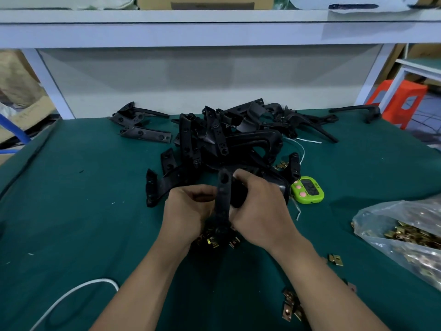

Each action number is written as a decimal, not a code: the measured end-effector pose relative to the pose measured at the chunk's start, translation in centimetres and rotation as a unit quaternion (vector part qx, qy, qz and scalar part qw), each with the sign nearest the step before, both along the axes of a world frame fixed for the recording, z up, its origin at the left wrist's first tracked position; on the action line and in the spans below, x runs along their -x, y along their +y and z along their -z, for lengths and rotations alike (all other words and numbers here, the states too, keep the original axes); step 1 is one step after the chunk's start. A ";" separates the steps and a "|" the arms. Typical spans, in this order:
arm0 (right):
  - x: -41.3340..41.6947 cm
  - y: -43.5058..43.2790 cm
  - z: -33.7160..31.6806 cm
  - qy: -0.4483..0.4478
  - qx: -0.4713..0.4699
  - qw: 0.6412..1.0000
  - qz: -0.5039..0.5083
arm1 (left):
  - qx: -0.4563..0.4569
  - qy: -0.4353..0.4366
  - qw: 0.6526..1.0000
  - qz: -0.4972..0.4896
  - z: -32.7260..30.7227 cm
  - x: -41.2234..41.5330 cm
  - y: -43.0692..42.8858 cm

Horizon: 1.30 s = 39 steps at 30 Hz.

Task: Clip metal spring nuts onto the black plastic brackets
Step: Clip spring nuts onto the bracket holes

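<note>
Looking down, I see a green desk (71, 211) beneath a pale shelf (214, 32), with black plastic brackets (226, 139) heaped from its middle toward the far edge and a bag (381, 215) of spring nuts (412, 236) at the right edge. Near the front, left hand (186, 211) and right hand (260, 211) both clench one bracket (223, 201), held upright over loose nuts (213, 242).

Assembly workshop: green-matted bench (83, 211), heaped brackets (214, 139), bagged nuts (410, 236) (brass-coloured)
</note>
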State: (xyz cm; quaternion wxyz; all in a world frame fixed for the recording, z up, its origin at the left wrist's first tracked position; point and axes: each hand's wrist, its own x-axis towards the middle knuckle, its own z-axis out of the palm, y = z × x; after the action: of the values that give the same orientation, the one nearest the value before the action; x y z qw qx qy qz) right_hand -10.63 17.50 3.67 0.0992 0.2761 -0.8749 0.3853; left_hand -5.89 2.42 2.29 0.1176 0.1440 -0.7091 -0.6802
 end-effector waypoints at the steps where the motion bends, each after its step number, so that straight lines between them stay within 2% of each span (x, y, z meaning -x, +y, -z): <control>1: -0.1 -0.1 -0.2 0.001 -0.003 1.000 -0.015 | -0.012 -0.003 1.000 -0.004 0.1 0.1 0.0; 4: -0.2 0.0 -0.4 -0.015 0.001 0.999 -0.035 | -0.016 -0.006 1.000 -0.012 0.4 0.2 -0.3; 8: -0.1 0.2 -0.2 -0.015 0.049 0.999 -0.012 | -0.057 0.022 0.997 0.042 0.0 -0.1 -0.7; 15: 0.2 0.4 -0.3 -0.028 0.032 0.999 0.011 | -0.095 0.034 0.992 0.076 -0.4 -0.2 -0.8; 19: 0.6 0.7 -0.8 -0.121 0.068 0.990 -0.004 | -0.120 0.050 0.989 0.076 -0.6 -0.2 0.0; 22: 1.1 1.0 -1.4 -0.255 0.110 0.960 -0.029 | -0.152 0.049 0.986 0.040 -0.3 0.0 0.5; 24: 1.2 1.4 -1.5 -0.309 0.139 0.939 -0.056 | -0.155 0.051 0.986 0.027 -0.1 0.1 0.7; 29: 1.4 2.1 -1.6 -0.449 0.220 0.859 -0.112 | -0.158 0.063 0.981 0.089 0.0 0.0 -0.1; 33: 1.9 2.4 -1.2 -0.486 0.265 0.824 -0.119 | -0.123 0.092 0.976 0.154 -0.1 -0.1 -0.6; 37: 2.0 2.4 -0.9 -0.489 0.249 0.821 -0.156 | -0.068 0.091 0.967 0.227 -0.3 -0.2 -0.4; 39: 2.0 2.4 -0.8 -0.494 0.238 0.820 -0.165 | -0.055 0.091 0.970 0.220 -0.4 -0.3 -0.2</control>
State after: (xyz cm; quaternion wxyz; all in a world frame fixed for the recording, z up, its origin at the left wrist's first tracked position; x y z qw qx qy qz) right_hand -12.63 19.90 4.49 -0.3485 0.1572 -0.6293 0.6766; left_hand -5.56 2.19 2.73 0.0208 -0.0723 -0.6708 -0.7378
